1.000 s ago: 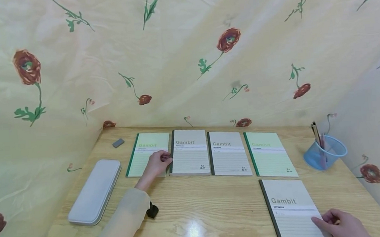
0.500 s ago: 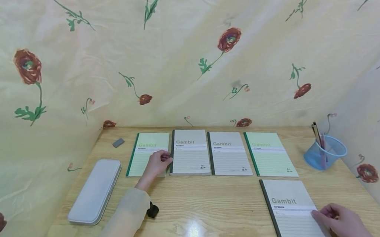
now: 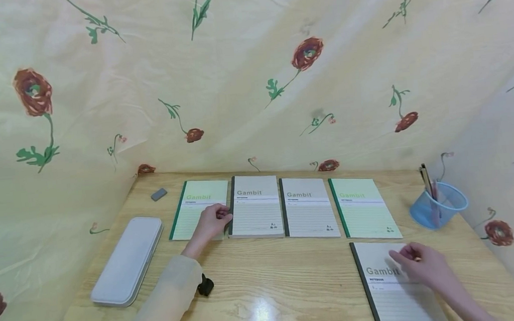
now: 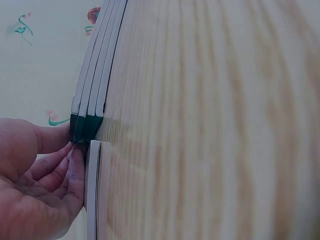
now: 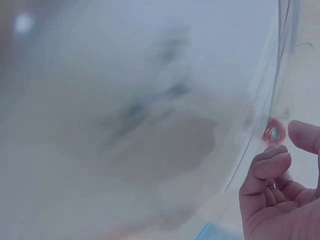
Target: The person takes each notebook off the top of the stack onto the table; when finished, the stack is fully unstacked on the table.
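I am looking over a wooden table (image 3: 293,273), where a flat white case (image 3: 126,261) with rounded corners is lying to my left. Beyond it, near the far left corner, a small grey block (image 3: 159,194) is resting. To my right, a see-through blue cup (image 3: 425,211) is standing near the table's edge, with a few pens (image 3: 426,180) leaning in it. Behind everything, a cream cloth (image 3: 231,66) is hanging, printed with red flowers (image 3: 306,55).

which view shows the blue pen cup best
The head view: the blue pen cup shows there whole, with the pens in it. The right wrist view has only a blue patch at its bottom edge, perhaps part of the cup; the left wrist view shows none of it.
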The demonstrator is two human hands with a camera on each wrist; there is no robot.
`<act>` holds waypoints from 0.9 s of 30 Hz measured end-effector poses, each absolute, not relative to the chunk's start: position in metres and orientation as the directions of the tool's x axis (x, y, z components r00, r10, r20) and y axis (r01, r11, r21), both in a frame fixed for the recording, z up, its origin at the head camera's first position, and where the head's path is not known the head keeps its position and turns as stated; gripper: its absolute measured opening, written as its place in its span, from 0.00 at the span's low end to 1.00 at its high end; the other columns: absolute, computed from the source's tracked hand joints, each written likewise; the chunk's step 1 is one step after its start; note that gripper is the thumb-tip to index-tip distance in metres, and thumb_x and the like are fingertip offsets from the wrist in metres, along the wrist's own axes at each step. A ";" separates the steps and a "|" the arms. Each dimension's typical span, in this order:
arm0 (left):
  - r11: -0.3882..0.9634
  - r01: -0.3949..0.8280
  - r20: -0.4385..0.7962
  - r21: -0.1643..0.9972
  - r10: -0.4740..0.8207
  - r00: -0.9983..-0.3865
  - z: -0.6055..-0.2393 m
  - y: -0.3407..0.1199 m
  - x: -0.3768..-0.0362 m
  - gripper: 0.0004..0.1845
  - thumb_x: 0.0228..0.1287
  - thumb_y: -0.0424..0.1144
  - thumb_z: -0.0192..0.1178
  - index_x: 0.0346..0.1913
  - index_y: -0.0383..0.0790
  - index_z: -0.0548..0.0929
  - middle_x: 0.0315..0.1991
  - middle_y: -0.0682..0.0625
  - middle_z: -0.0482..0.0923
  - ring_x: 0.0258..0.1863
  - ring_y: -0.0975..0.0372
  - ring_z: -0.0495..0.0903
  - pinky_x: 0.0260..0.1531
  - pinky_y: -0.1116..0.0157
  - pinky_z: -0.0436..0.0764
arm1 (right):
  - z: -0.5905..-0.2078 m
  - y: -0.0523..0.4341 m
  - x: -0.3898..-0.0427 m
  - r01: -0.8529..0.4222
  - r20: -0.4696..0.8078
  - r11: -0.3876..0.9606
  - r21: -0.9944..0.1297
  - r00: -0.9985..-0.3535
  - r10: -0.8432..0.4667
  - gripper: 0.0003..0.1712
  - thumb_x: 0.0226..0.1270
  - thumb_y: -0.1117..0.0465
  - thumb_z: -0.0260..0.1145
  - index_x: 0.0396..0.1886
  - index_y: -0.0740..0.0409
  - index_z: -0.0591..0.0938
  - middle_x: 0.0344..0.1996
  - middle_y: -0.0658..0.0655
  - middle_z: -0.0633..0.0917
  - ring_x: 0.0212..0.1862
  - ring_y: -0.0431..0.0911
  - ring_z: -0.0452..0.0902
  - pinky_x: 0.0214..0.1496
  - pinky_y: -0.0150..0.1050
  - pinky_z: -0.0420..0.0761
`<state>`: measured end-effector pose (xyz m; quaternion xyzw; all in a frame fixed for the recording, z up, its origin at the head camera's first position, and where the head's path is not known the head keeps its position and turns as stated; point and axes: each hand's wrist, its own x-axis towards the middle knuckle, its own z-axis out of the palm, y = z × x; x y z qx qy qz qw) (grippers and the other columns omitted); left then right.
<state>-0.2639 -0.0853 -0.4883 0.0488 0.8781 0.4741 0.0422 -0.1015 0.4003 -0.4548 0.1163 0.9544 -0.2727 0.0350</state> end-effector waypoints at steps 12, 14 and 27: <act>0.548 0.048 -0.030 0.835 0.133 -0.991 -0.489 -0.086 -0.263 0.13 0.68 0.33 0.64 0.53 0.31 0.82 0.44 0.44 0.83 0.44 0.55 0.80 0.48 0.57 0.80 | -0.446 0.325 -0.177 0.091 -0.046 0.740 -0.666 -0.996 0.081 0.25 0.72 0.44 0.63 0.43 0.65 0.81 0.29 0.57 0.80 0.26 0.46 0.73 0.24 0.36 0.73; 0.550 0.050 -0.029 0.834 0.134 -0.991 -0.489 -0.087 -0.264 0.13 0.68 0.33 0.64 0.53 0.31 0.82 0.44 0.44 0.83 0.44 0.55 0.80 0.48 0.57 0.80 | -0.444 0.312 -0.189 0.082 -0.042 0.722 -0.687 -0.996 0.073 0.25 0.72 0.45 0.63 0.44 0.66 0.82 0.30 0.58 0.82 0.28 0.46 0.74 0.26 0.37 0.74; 0.548 0.036 -0.044 0.836 0.132 -0.990 -0.489 -0.088 -0.264 0.13 0.69 0.34 0.63 0.53 0.31 0.82 0.44 0.43 0.82 0.45 0.54 0.80 0.48 0.57 0.79 | -0.444 0.235 -0.249 0.139 -0.130 0.563 -0.815 -0.990 0.055 0.26 0.71 0.46 0.64 0.49 0.66 0.81 0.33 0.63 0.84 0.25 0.44 0.76 0.30 0.39 0.78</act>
